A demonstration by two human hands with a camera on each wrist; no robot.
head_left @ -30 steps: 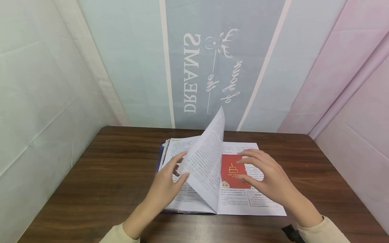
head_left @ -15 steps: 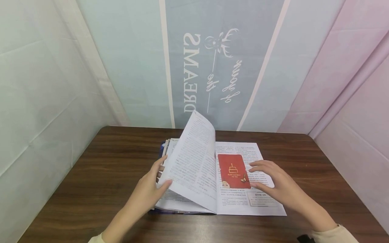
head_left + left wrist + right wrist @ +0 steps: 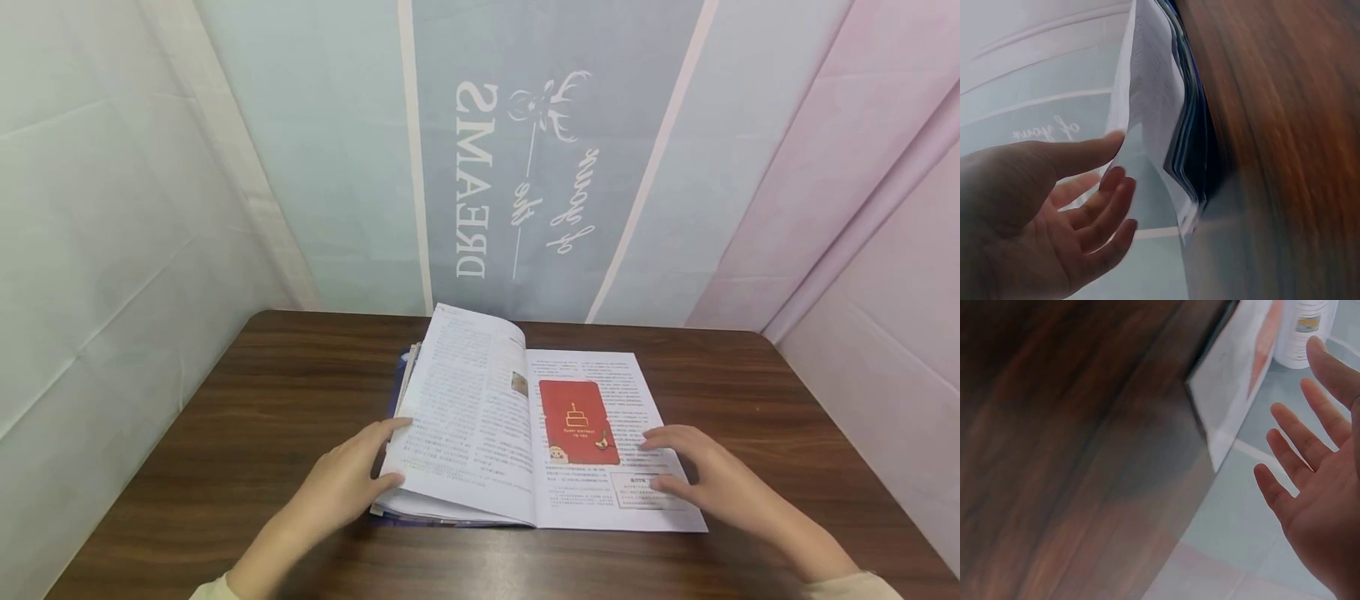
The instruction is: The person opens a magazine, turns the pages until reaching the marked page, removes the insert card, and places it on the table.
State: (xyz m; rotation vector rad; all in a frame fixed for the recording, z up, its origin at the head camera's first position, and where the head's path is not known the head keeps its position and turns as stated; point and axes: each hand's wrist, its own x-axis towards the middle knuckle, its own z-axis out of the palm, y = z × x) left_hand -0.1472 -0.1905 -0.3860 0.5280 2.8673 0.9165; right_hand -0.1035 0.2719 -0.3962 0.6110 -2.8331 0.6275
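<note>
An open magazine (image 3: 577, 500) lies on the table, its lifted page (image 3: 461, 408) sloping over the left-hand pages. My left hand (image 3: 330, 483) is at the outer edge of that page, thumb and index fingertip right on it. In the left wrist view the page's edge (image 3: 1121, 94) runs into the thumb tip, the other fingers curled beneath. On the right-hand page rests a red birthday card (image 3: 581, 425) with a gold cake outline. To the right of the card, my right hand (image 3: 720, 483) is over the page's outer part, holding nothing, its fingers apart in the right wrist view.
The dark wood table (image 3: 225, 475) ends at a hanging cloth backdrop (image 3: 360, 150) with mirrored lettering. Pale cloth walls (image 3: 97, 250) stand on both sides. A white bottle (image 3: 1291, 347) with a label shows past the magazine in the right wrist view.
My left hand has moved left and toward me, bringing the page from nearly upright to a low slope. My right hand has drawn back from the red card, which is now uncovered.
</note>
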